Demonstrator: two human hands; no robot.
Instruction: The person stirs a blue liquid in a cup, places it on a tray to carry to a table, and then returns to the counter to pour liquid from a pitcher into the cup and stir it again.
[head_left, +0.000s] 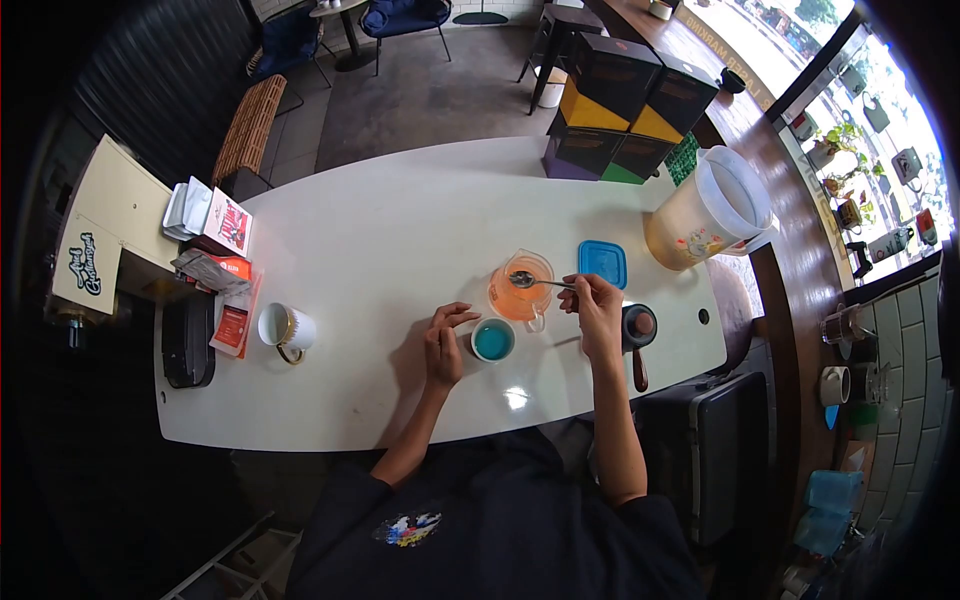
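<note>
A metal spoon (545, 282) is pinched in my right hand (596, 305). Its bowl hangs over the clear glass jug of orange liquid (520, 285), overlapping the rim in this view. Just left of a small white cup (493, 341) with blue liquid inside, my left hand (446, 340) is by the table with its fingers loosely bent and apart, fingertips close to the cup's rim. The cup stands upright in front of the jug. To the right of the jug lies a blue square lid (602, 264), behind my right hand.
Right of my right hand sits a dark round tool with a wooden handle (639, 330). A large plastic pitcher (705, 215) stands at the table's right end, near stacked black boxes (610, 85). On the left are a white mug (287, 329) and red-and-white packets (229, 225).
</note>
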